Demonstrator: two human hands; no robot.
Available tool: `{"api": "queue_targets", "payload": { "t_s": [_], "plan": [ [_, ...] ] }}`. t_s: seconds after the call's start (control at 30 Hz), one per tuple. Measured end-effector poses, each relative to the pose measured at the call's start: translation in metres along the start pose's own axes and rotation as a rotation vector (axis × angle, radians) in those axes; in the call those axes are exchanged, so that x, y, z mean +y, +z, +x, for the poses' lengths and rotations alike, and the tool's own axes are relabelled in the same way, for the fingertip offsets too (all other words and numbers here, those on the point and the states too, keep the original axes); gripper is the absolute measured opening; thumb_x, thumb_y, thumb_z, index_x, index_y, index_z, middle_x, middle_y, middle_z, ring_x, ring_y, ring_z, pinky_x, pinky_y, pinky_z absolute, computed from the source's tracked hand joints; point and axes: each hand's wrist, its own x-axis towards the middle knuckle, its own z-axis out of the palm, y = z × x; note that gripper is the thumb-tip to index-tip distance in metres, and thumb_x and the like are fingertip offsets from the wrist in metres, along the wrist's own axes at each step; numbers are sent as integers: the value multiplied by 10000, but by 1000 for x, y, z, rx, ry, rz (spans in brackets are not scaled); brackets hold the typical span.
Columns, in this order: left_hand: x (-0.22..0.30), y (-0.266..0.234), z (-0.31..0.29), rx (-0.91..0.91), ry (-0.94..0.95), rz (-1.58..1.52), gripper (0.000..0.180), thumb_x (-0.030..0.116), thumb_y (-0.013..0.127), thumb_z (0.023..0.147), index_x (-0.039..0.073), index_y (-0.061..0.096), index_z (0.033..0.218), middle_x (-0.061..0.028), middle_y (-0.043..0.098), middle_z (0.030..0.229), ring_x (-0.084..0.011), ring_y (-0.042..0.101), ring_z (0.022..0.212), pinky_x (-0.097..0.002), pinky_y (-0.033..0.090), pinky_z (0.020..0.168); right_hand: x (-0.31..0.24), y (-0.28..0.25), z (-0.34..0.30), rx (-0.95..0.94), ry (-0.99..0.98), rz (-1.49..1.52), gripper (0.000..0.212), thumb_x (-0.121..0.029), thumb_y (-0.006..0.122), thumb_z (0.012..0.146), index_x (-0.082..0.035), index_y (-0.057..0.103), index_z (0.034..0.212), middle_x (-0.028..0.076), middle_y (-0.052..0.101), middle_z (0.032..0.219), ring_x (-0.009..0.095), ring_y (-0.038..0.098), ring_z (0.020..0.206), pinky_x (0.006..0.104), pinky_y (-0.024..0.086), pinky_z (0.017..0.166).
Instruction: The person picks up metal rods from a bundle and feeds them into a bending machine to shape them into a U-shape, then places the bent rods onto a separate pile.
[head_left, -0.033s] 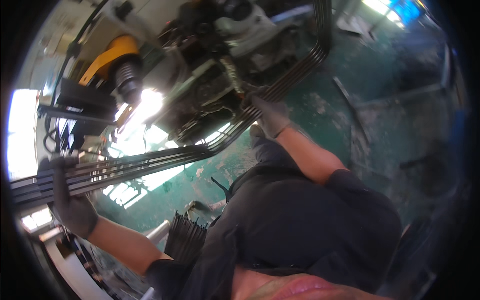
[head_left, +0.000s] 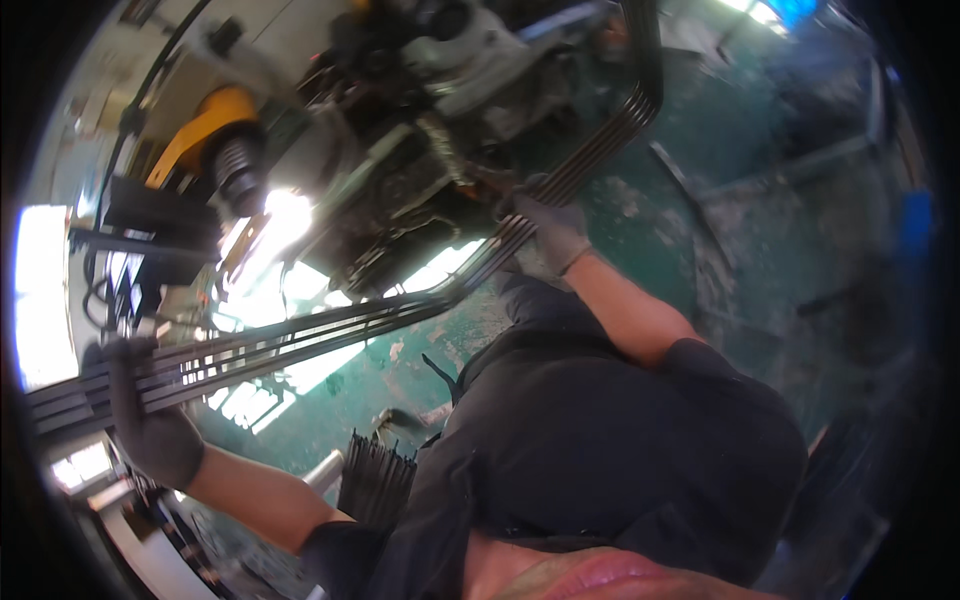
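Several long, dark, thin bent metal bars (head_left: pixel 320 328) lie side by side across my front, from the far left up to the top right. They bend near the middle and again at the upper right. My left hand (head_left: pixel 160 436), in a dark grey glove, is closed round the bars near their left end. Farther along, between the two bends, my right hand (head_left: pixel 552 235), gloved alike, is closed on the same bars. Both arms are stretched out, and the bars are held up off the floor. The bars' far right end runs out of view at the top.
Close beyond the bars stands a dark, greasy machine (head_left: pixel 400 190), with a yellow bracket (head_left: pixel 205 130) and a spring-like part (head_left: pixel 237 170) at its left. A bundle of dark rods (head_left: pixel 375 478) stands by my left side. The green floor (head_left: pixel 640 215) is worn and stained.
The left part of the bars and my left hand have shifted slightly down and right. My right hand has moved slightly right with the bars. Both hands keep their hold.
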Motion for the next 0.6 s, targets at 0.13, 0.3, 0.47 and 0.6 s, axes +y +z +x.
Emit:
{"api": "queue_targets", "payload": {
  "t_s": [0.13,0.3,0.47,0.6],
  "plan": [
    [27,47,-72,256,-723,-767,226,34,590,1034,-88,632,1219,-115,670,1167,-212,660,1058,-321,578,932,-59,-155,-87,410,-167,-134,70,-83,655,998,-29,646,953,80,691,769,195,683,702,355,571,679],
    [175,148,-148,-313,-314,-800,119,14,604,1003,-17,698,937,-70,682,936,-181,677,835,-299,587,810,-150,-313,-223,1074,-400,-478,291,-303,706,1007,-30,663,915,18,660,724,133,613,595,322,488,577],
    [387,166,-216,-529,-1386,-2358,251,24,554,907,-56,634,1131,-192,681,1117,-316,664,1075,-455,503,1054,-269,-394,-375,1480,-563,-875,351,-383,775,951,-44,691,924,-12,644,683,89,590,597,299,473,561],
    [501,163,-246,-1010,-1291,-2338,353,44,512,908,-90,599,1223,-255,636,1265,-412,599,1212,-545,459,1099,-333,-499,-456,1585,-480,-1004,396,-434,757,935,-52,740,1036,86,746,798,220,720,716,382,540,690]
  ]
}}
